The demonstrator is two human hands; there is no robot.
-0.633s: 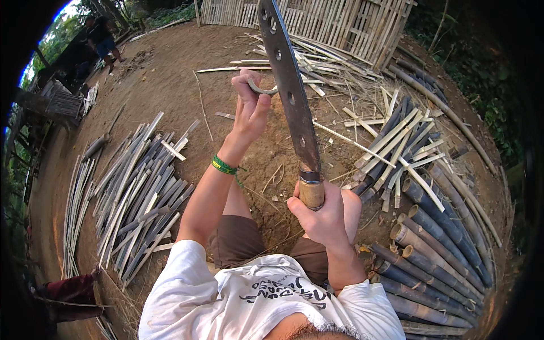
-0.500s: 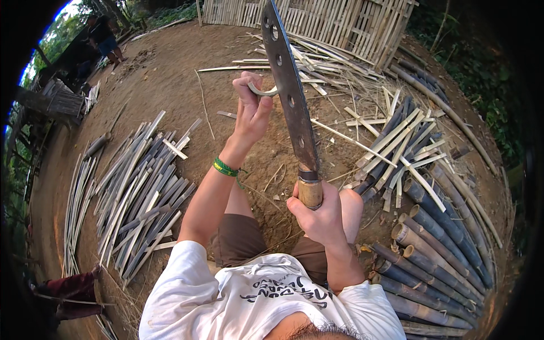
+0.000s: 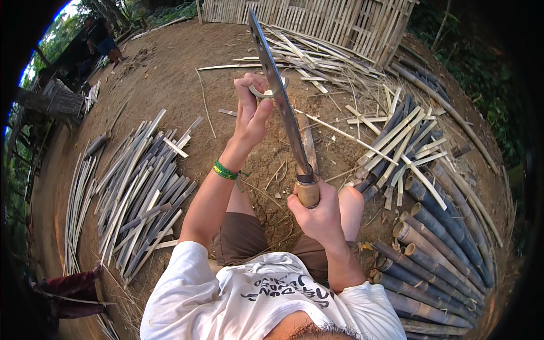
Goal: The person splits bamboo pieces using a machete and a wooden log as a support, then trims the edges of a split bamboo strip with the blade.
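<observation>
My left hand (image 3: 253, 116) is closed on a split bamboo piece (image 3: 262, 94), whose pale cut end shows as a curved arc. The rest of its length is hidden from this angle. In my right hand (image 3: 321, 215) is a machete (image 3: 288, 110), gripped by its round wooden handle (image 3: 307, 195). Its long dark blade points away from me, turned nearly edge-on, with holes along its face. The blade crosses in front of the bamboo's arc; whether it touches the bamboo I cannot tell. A brown pole-like length (image 3: 307, 141) lies behind the blade.
Split bamboo strips (image 3: 141, 198) lie heaped on the left, with another pile (image 3: 396, 141) on the right. Whole bamboo poles (image 3: 430, 272) are stacked at the near right. A slatted bamboo panel (image 3: 311, 22) stands at the back. One person (image 3: 102, 39) is far left; dark red clothing (image 3: 71, 294) shows near left.
The machete blade has turned from showing its broad face to nearly edge-on, and its tip has shifted left. My left hand and the bamboo piece are almost where they were.
</observation>
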